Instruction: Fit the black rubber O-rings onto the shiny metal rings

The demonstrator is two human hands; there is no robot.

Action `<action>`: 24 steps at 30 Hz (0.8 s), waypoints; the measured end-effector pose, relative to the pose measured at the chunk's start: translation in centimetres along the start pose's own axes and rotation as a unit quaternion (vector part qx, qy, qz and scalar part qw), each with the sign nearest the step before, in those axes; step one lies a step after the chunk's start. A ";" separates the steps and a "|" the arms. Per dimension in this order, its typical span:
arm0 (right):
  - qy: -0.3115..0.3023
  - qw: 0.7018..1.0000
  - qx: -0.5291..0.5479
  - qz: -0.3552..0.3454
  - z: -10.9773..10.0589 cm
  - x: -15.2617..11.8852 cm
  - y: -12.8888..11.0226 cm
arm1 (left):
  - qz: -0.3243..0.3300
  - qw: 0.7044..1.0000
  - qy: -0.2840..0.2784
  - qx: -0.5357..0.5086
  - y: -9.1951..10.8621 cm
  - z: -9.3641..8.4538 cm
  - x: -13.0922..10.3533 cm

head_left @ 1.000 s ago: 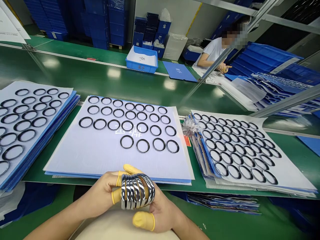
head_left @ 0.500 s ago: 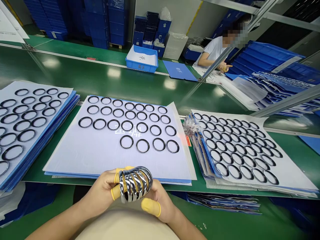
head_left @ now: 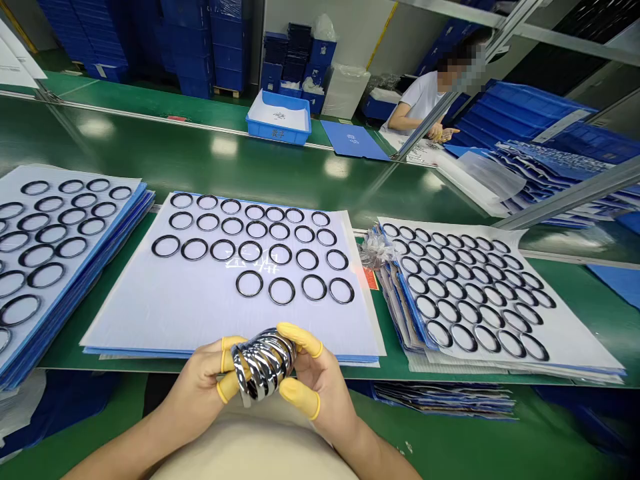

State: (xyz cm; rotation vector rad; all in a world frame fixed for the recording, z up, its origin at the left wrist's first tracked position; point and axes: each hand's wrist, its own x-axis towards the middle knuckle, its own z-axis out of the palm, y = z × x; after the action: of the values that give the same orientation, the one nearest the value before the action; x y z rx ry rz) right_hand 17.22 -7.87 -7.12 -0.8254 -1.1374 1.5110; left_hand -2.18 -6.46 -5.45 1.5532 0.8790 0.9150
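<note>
A bundle of shiny metal rings (head_left: 264, 367) is held low in front of me, near the front edge of the middle sheet. My left hand (head_left: 200, 383) is closed on the bundle's left end, its yellow-covered fingertips partly inside the rings. At the other end, my right hand (head_left: 327, 390) has its yellow-covered thumb and a finger around the last rings; its other fingers are partly hidden. Beyond the hands, several dark-rimmed rings (head_left: 251, 251) lie in rows on the white middle sheet (head_left: 150, 313), the nearest row filling only the right part.
Sheets bearing more rings lie on stacks at the left (head_left: 113, 233) and right (head_left: 575, 340). A crumpled clear plastic bundle (head_left: 377, 250) sits between the middle and right stacks. Across the green bench are a blue tray (head_left: 279, 131), a blue board (head_left: 354, 140) and a person (head_left: 417, 100) handling small parts.
My right hand has risen over the bundle's right end, its yellow fingertip now on top. The rings tilt slightly more. The whole view has shifted a little.
</note>
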 end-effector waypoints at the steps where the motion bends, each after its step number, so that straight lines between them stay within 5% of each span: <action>1: 0.008 1.000 0.006 -0.002 0.1 0.1 0.0 | 0.017 1.000 0.005 0.014 -0.1 0.0 0.0; 11: 0.052 0.998 0.045 -0.004 1.1 1.2 -0.2 | 0.130 0.984 0.017 0.118 -1.1 1.2 -0.1; 19: -0.029 1.000 0.001 0.004 0.7 0.8 -0.7 | 0.072 0.995 0.007 0.071 -1.2 1.1 -0.1; 24: 0.030 0.999 -0.021 0.012 1.4 0.9 -0.5 | 0.067 0.996 0.015 0.066 -1.7 1.3 -0.3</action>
State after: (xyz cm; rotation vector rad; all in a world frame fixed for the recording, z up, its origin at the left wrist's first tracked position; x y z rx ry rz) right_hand 15.90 -7.31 -6.11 -0.9103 -1.1225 1.4753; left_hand -1.24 -6.99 -7.32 1.7322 0.8788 0.9938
